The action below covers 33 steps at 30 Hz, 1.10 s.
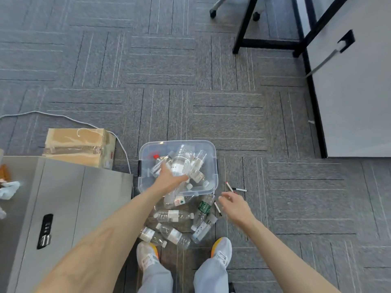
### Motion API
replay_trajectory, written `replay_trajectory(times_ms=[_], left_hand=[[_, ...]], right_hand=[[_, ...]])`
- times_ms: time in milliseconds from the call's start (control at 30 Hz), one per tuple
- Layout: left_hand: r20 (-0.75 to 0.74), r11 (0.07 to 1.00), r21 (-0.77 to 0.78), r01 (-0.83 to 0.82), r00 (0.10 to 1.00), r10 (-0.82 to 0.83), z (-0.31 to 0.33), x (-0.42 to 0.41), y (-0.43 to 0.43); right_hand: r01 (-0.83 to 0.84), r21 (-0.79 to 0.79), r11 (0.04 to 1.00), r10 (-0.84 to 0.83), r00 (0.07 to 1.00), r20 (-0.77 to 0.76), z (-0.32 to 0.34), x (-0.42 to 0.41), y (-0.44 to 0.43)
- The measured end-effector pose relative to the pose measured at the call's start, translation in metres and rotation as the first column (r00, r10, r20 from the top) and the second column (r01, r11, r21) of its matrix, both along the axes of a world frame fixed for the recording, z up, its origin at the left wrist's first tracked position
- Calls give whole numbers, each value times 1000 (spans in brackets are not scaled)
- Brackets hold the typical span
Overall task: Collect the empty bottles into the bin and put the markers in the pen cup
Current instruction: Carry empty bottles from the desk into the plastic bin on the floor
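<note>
A clear plastic bin [146, 149] stands on the carpet ahead of my feet, with several empty bottles inside. My left hand [169, 176] is over the bin, gripping a clear bottle [182, 163] with a white label. Several more empty bottles lie on the floor between the bin and my shoes, among them a green-labelled one [204, 207] and a white-labelled one [173, 215]. My right hand [233, 203] hovers open, fingers spread, just right of the bottles. Markers lie near it: a red-capped one [229, 186], a black-tipped one [239, 189] and another [218, 208]. No pen cup is in view.
A grey metal cabinet [63, 208] stands at my left, with a taped cardboard box [78, 146] and a white cable [63, 117] behind it. A white desk [355, 92] with black legs fills the upper right. A chair caster [213, 13] is at the top.
</note>
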<state>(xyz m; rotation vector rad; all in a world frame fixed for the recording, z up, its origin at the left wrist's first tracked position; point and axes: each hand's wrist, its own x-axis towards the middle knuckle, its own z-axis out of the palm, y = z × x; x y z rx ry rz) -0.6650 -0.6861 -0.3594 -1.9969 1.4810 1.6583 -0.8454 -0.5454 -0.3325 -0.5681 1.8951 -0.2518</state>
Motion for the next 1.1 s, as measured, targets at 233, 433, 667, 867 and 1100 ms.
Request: replay_trajectory(times_ms=[233,433,667,867,1100], left_hand=[[151,969,-116,220,968,-201,14,2,-11],[66,945,-160,287,958,-279,63,21,1],[44,955,-144,261,965,-257,121,58,27],[36,940,-194,279,960,-278,208,102,53],[57,951,-177,255,967,-249,281,164,90]], right_hand=[[28,6,1000,-27,999,-45,-5,-3,10],[-9,-29,1000,9,1000,-17,27,16,-5],[-62,-98,993,59,997,-40,96,45,-28],[-208,-168,964,193,976,-101,190,89,-33],[-310,-282,908,274,948,-160,274,144,8]])
